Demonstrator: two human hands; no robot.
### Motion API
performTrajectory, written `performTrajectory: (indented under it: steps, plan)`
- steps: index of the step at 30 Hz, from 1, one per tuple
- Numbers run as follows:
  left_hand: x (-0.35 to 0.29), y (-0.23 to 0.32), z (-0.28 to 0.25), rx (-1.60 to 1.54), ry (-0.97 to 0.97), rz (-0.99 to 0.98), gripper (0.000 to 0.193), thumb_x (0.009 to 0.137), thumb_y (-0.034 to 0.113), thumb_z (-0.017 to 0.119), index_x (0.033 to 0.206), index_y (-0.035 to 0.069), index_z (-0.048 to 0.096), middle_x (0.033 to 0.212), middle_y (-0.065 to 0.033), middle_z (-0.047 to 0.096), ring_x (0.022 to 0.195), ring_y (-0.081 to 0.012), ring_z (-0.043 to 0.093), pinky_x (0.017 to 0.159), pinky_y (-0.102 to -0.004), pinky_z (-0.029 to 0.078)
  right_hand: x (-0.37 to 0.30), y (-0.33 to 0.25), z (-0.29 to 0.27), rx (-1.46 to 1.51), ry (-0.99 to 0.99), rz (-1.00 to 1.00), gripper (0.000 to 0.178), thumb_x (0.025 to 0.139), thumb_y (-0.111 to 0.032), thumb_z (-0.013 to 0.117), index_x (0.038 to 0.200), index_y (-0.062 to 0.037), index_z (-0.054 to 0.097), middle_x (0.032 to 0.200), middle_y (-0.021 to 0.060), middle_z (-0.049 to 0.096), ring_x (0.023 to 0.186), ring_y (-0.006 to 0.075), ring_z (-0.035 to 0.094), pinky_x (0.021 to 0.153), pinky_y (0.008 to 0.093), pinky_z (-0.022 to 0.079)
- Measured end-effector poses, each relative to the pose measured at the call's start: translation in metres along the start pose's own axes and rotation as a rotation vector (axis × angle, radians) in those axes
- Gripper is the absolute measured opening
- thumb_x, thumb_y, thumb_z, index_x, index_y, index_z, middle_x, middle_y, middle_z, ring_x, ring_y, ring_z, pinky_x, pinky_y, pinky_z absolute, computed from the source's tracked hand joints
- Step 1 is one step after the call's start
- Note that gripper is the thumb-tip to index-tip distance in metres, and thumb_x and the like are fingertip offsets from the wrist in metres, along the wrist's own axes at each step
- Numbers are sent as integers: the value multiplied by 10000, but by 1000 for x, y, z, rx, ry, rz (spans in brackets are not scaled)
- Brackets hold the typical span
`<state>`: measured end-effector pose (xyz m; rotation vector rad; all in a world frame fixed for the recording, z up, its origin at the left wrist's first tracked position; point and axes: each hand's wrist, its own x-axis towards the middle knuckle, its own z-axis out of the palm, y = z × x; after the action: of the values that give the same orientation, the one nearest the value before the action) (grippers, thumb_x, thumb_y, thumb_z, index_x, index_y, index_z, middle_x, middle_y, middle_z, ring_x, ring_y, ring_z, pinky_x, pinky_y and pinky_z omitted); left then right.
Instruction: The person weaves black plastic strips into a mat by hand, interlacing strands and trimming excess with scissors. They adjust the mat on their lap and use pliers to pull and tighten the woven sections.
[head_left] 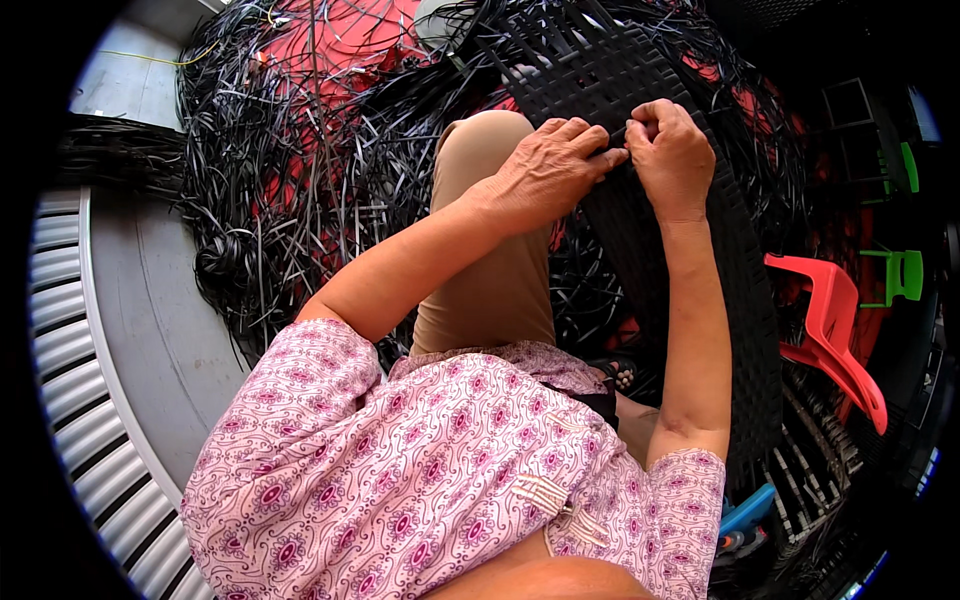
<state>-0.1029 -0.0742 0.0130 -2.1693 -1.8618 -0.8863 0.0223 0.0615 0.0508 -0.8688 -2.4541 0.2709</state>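
At black weave (600,85), right hand (674,157) beside left hand (548,168)

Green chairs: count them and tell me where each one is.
2. The lower green chair is at the right, beside the red chair; the upper green chair is above it in the picture. More may be hidden in the dark right edge.

Left hand (552,165) and right hand (674,156) side by side over a black woven panel (590,75), loose black strips (232,130) around.
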Motion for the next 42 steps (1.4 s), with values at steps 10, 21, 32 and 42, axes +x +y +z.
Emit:
performTrajectory:
  steps: [10, 21, 32, 42]
  plan:
    - [-1, -2, 1, 3, 0, 6, 291, 839, 154, 706, 1125, 104, 693, 1126, -48, 589, 1085, -250, 570, 969, -388, 461, 16, -5, 13, -137, -3, -87, 162, 852, -244, 724, 911, -105, 665, 912, 76, 705, 777, 307, 712, 676, 425, 572]
    - [-5, -2, 1, 2, -5, 18, 179, 854, 168, 695, 1017, 96, 677, 1108, -66, 567, 1099, -260, 558, 969, -397, 456, 15, -10, 22, -100, 23, -184, 81, 867, -156, 680, 920, -132, 736, 920, 69, 673, 820, 288, 706, 701, 412, 574]
    - [0, -12, -13, -194, 4, -96, 257, 820, 60, 678, 1075, 69, 710, 1120, -87, 637, 1072, -290, 613, 943, -406, 492, 16, -13, 16, -78, -61, -149, 168, 884, -144, 650, 970, -191, 786, 914, 81, 660, 826, 304, 700, 723, 425, 570]
    - [30, -89, -16, 104, -52, 46, 418, 845, 47, 628, 1253, 126, 674, 1295, -51, 637, 1238, -256, 574, 1041, -402, 432, -35, -31, 36, -371, 236, -236, 143, 970, -178, 595, 985, -75, 694, 935, 66, 600, 905, 246, 596, 774, 403, 484]
